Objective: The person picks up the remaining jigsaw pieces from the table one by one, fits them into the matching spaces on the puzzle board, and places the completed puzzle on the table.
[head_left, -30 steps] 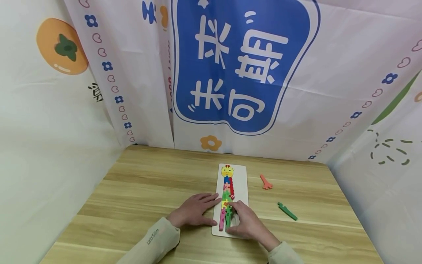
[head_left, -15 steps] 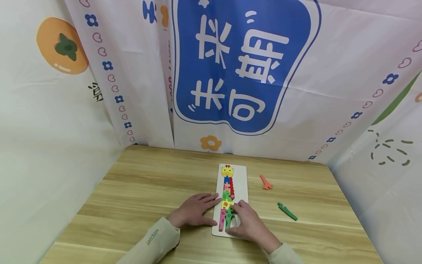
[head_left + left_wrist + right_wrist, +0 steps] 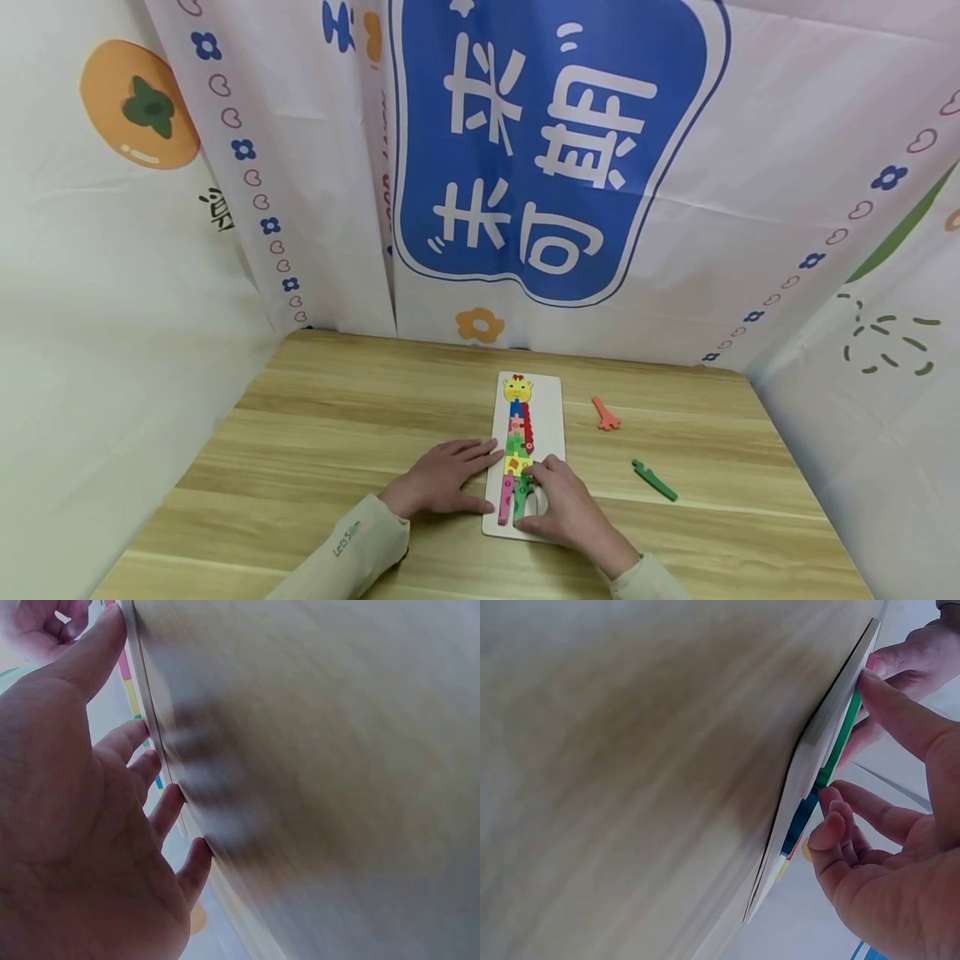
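A white puzzle board (image 3: 550, 400) bears a giraffe of coloured pieces: a yellow head (image 3: 517, 389), a blue, pink and green neck, a yellow piece (image 3: 517, 465) and a pink leg (image 3: 506, 500). My right hand (image 3: 566, 504) pinches a green leg puzzle piece (image 3: 521, 497) lengthwise, beside the pink leg and just below the yellow piece. In the right wrist view the thumb is at one end of the green piece (image 3: 843, 739) and the index finger at the other. My left hand (image 3: 446, 477) lies with fingers extended, fingertips at the board's left edge.
To the right of the board lie a loose coral-coloured piece (image 3: 606, 415) and another loose green piece (image 3: 654, 480) on the wooden table (image 3: 360, 383). A printed cloth (image 3: 675, 275) hangs behind the table and at both sides.
My right index finger has drawn back to the right, uncovering more of the yellow piece. The green piece has shifted slightly and sits straighter below it. My left hand stays in place.
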A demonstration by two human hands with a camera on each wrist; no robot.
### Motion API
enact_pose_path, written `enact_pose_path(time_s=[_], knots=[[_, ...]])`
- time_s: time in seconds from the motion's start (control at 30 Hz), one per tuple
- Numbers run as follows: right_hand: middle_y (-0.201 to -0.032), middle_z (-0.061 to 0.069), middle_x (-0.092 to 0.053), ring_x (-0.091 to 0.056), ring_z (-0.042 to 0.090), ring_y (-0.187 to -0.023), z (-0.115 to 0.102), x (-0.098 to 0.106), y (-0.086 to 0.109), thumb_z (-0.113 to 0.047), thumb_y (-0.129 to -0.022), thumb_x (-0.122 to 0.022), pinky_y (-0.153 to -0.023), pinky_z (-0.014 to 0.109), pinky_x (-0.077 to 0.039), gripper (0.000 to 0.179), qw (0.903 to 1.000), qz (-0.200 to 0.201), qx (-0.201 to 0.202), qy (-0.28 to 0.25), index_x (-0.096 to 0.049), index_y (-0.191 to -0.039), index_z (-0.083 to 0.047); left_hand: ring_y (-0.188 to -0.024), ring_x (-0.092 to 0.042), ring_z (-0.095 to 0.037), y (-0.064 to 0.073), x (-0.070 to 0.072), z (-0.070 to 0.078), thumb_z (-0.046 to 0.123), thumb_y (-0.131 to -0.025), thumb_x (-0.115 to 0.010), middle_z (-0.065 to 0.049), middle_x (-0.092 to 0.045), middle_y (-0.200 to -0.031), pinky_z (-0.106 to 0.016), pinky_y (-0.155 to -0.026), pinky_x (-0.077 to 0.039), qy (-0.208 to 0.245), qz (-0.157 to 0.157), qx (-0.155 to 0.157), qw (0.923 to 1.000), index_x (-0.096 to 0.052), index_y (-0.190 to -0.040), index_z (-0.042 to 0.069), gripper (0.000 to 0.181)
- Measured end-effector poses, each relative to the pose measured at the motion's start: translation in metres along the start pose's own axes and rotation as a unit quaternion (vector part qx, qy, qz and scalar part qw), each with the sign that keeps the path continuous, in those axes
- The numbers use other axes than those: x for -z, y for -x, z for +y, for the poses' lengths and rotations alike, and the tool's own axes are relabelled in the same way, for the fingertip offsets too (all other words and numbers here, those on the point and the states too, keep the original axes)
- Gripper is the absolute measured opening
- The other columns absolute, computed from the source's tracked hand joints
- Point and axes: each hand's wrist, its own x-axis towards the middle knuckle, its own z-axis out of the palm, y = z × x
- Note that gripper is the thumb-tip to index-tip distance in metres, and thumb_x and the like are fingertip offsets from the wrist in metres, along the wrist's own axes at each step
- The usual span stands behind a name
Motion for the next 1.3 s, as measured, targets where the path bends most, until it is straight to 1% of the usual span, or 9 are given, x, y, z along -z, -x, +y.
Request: enact_pose_path(time_s=[0.23, 0.6, 0.73, 0.83, 0.97, 1.07, 1.17, 1.23, 1.3], knots=[[-0.103, -0.001, -0.057, -0.050, 0.014, -0.090, 0.001, -0.001, -0.001, -0.040, -0.070, -0.097, -0.084, 0.038, -0.053, 0.073, 0.9998, 0.003, -0.011, -0.014, -0.067, -0.128, -0.008, -0.157, -0.028, -0.027, 0.000, 0.002, 0.000, 0.077, -0.091, -0.055, 0.012, -0.026, -0.172, -0.059, -0.124, -0.028, -0.001, 0.000, 0.000, 1.0000, -0.031, -0.163, 0.038, 0.086], [-0.102, -0.001, -0.056, -0.049, 0.013, -0.089, 0.000, 0.001, -0.001, -0.040, -0.069, -0.097, -0.083, 0.037, -0.052, 0.075, 0.9998, 0.006, 0.000, -0.016, -0.065, -0.129, -0.006, -0.157, -0.029, -0.028, 0.000, 0.003, 0.000, 0.074, -0.092, -0.057, 0.010, -0.026, -0.172, -0.059, -0.123, -0.029, -0.003, 0.003, -0.006, 1.0000, -0.031, -0.163, 0.036, 0.085], [-0.106, 0.001, -0.058, -0.052, 0.014, -0.092, 0.000, 0.004, -0.002, -0.040, -0.068, -0.098, -0.087, 0.041, -0.054, 0.081, 0.9998, 0.008, 0.003, -0.018, -0.064, -0.133, -0.006, -0.157, -0.029, -0.027, 0.000, 0.003, -0.001, 0.076, -0.091, -0.057, 0.011, -0.026, -0.172, -0.059, -0.123, -0.029, -0.002, 0.003, -0.003, 1.0000, -0.032, -0.163, 0.036, 0.086], [-0.112, 0.004, -0.060, -0.056, 0.015, -0.095, 0.003, 0.011, -0.004, -0.040, -0.070, -0.096, -0.089, 0.044, -0.056, 0.081, 0.9996, 0.015, -0.005, -0.025, -0.063, -0.137, -0.008, -0.157, -0.029, -0.026, 0.000, 0.003, -0.001, 0.077, -0.090, -0.056, 0.012, -0.026, -0.172, -0.059, -0.123, -0.029, -0.004, 0.005, -0.001, 1.0000, -0.031, -0.163, 0.037, 0.087], [-0.114, 0.005, -0.062, -0.060, 0.018, -0.096, 0.018, 0.023, -0.010, -0.036, -0.079, -0.091, -0.083, 0.040, -0.056, 0.068, 0.9980, 0.043, -0.027, -0.037, -0.064, -0.136, -0.012, -0.157, -0.028, -0.026, -0.001, 0.002, -0.002, 0.078, -0.090, -0.055, 0.012, -0.025, -0.172, -0.059, -0.124, -0.029, -0.002, 0.005, 0.000, 1.0000, -0.031, -0.163, 0.038, 0.087], [-0.114, 0.006, -0.063, -0.062, 0.020, -0.098, 0.037, 0.031, -0.016, -0.029, -0.085, -0.087, -0.081, 0.039, -0.056, 0.058, 0.9953, 0.076, -0.045, -0.040, -0.065, -0.135, -0.011, -0.157, -0.028, -0.026, -0.001, 0.001, -0.001, 0.078, -0.090, -0.055, 0.013, -0.025, -0.172, -0.058, -0.124, -0.028, 0.002, 0.002, -0.001, 1.0000, -0.031, -0.163, 0.038, 0.087], [-0.117, 0.011, -0.065, -0.064, 0.026, -0.103, 0.059, 0.042, -0.022, -0.022, -0.088, -0.084, -0.086, 0.045, -0.057, 0.054, 0.9915, 0.111, -0.058, -0.035, -0.064, -0.136, -0.006, -0.157, -0.027, -0.026, 0.000, 0.000, 0.000, 0.078, -0.090, -0.055, 0.013, -0.025, -0.172, -0.058, -0.124, -0.028, 0.004, 0.000, -0.002, 1.0000, -0.030, -0.163, 0.039, 0.087], [-0.119, 0.017, -0.064, -0.063, 0.033, -0.106, 0.074, 0.050, -0.026, -0.019, -0.090, -0.082, -0.090, 0.052, -0.056, 0.057, 0.9893, 0.128, -0.063, -0.030, -0.061, -0.140, -0.002, -0.157, -0.027, -0.025, 0.000, 0.000, 0.000, 0.079, -0.090, -0.055, 0.013, -0.024, -0.172, -0.058, -0.124, -0.028, 0.004, -0.001, -0.003, 1.0000, -0.030, -0.163, 0.039, 0.087], [-0.126, 0.025, -0.062, -0.061, 0.042, -0.113, 0.088, 0.059, -0.030, -0.018, -0.091, -0.080, -0.096, 0.059, -0.053, 0.060, 0.9880, 0.138, -0.067, -0.024, -0.057, -0.144, 0.000, -0.157, -0.027, -0.025, 0.000, 0.000, 0.000, 0.078, -0.090, -0.055, 0.013, -0.024, -0.172, -0.057, -0.125, -0.027, 0.003, -0.001, -0.003, 1.0000, -0.029, -0.163, 0.039, 0.087]])
